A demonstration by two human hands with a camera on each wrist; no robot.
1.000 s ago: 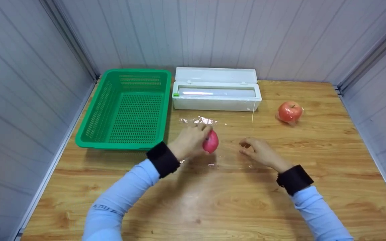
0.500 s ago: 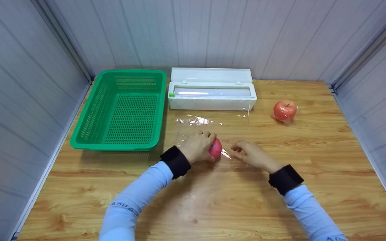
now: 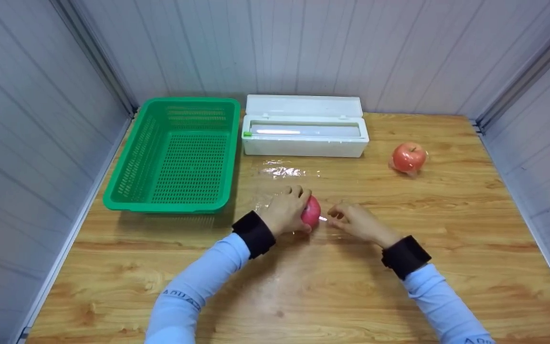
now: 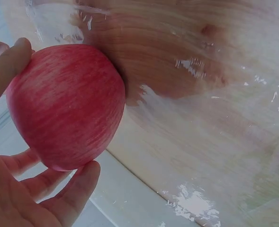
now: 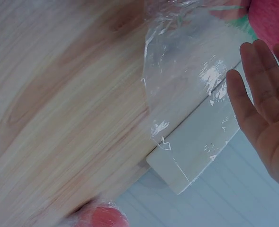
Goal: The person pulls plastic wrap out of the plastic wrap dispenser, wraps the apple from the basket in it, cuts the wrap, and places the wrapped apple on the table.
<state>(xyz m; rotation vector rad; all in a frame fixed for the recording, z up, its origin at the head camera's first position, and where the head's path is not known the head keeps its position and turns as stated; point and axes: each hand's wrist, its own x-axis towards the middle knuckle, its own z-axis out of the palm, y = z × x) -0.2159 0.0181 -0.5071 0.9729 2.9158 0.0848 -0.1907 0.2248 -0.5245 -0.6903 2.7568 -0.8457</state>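
Note:
My left hand (image 3: 285, 210) grips a red apple (image 3: 311, 211) from its left side, above a sheet of clear cling film (image 3: 280, 173) spread on the table. In the left wrist view, the fingers and thumb curve round the apple (image 4: 68, 106), whose bare skin shows. To the apple's right, my right hand (image 3: 358, 222) hovers at the film with fingers loosely bent. The right wrist view shows those fingers (image 5: 262, 90) extended and apart from the apple, with the film (image 5: 186, 90) beyond them. The right thumb is hidden there.
A green plastic basket (image 3: 231, 177) stands at the back left. Beside it sits a white cling film box (image 3: 303, 147), lid raised, roll inside. One film-wrapped apple (image 3: 409, 157) rests at the back right. Pale panel walls (image 3: 275, 48) enclose the wooden table (image 3: 351, 301).
My left hand has carried the apple rightward and slightly toward me. The right hand has shifted a little left, closer to the apple. Over the last half second both moved very little.

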